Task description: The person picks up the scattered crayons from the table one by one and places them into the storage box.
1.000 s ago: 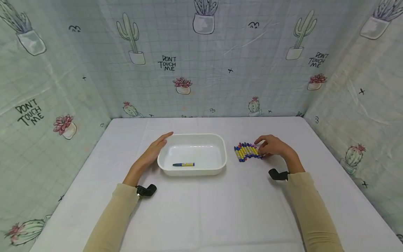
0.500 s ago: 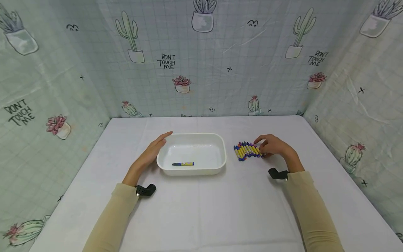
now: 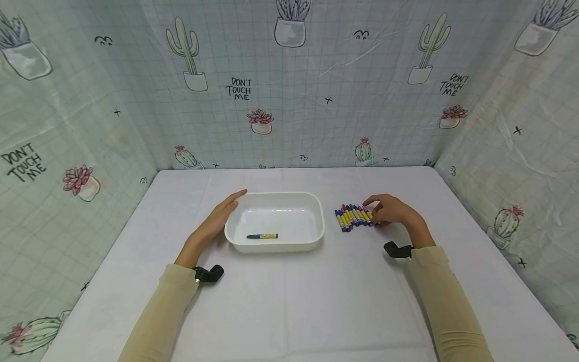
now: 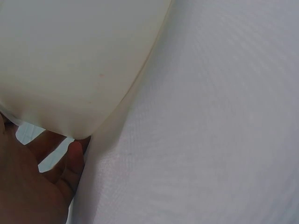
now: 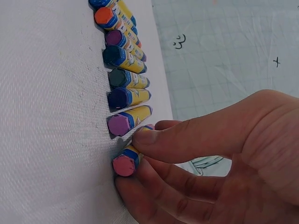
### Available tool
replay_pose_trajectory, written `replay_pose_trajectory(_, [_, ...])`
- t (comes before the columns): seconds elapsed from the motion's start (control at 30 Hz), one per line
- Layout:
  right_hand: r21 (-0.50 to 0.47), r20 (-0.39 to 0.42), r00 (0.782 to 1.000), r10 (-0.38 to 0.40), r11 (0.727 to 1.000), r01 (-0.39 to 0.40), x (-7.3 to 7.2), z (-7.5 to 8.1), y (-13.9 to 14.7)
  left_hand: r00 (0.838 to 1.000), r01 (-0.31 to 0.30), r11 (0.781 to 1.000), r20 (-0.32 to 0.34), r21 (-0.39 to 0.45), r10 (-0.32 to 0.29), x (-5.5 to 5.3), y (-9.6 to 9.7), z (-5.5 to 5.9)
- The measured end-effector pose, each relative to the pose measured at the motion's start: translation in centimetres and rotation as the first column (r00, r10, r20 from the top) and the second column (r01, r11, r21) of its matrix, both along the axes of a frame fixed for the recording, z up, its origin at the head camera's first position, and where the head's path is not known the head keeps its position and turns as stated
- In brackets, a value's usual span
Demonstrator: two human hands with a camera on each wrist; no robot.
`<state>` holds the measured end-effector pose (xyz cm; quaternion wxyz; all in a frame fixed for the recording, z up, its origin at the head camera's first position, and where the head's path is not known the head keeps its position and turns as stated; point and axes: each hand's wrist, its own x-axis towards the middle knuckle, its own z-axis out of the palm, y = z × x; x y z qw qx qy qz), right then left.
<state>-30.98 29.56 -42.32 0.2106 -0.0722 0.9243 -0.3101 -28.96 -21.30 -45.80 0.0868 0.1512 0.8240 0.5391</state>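
"What's the right hand [image 3: 391, 208] doing?"

"It's pinching a pink crayon [image 5: 125, 165], fingertips nearly together, right of the head view's middle."

"Will it be breaking?"

"Maybe; I'm guessing it's light, stiff, snappable. Holding its middle is looking best."

"And the left hand [image 3: 216, 220]?"

"It's touching the white tray [image 3: 273, 248], left of middle, fingers looking mostly straight."

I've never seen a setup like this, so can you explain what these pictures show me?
No machine: a person works bare-handed. The wide picture comes from a camera on the head; the two close-ups come from black wrist cameras. On the white table sits a white tray with one crayon inside, and to its right a group of crayons. The left hand touches the tray's left side; the right hand pinches a pink-ended crayon between its fingers, at the group's right end.
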Motion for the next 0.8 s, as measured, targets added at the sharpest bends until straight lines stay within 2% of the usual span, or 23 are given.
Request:
replay_pose_trajectory(0.2, [-0.013, 0.006, 1.000, 0.003, 1.000, -0.003, 0.09, 0.00, 0.00, 1.000, 0.006, 1.000, -0.009, -0.005, -0.006, -0.13, -0.13, -0.25])
replay_pose_trajectory(0.8, [-0.066, 0.022, 1.000, 0.008, 0.998, -0.006, 0.19, 0.54, 0.35, 1.000, -0.004, 1.000, -0.008, -0.002, 0.004, 0.12, -0.03, -0.03])
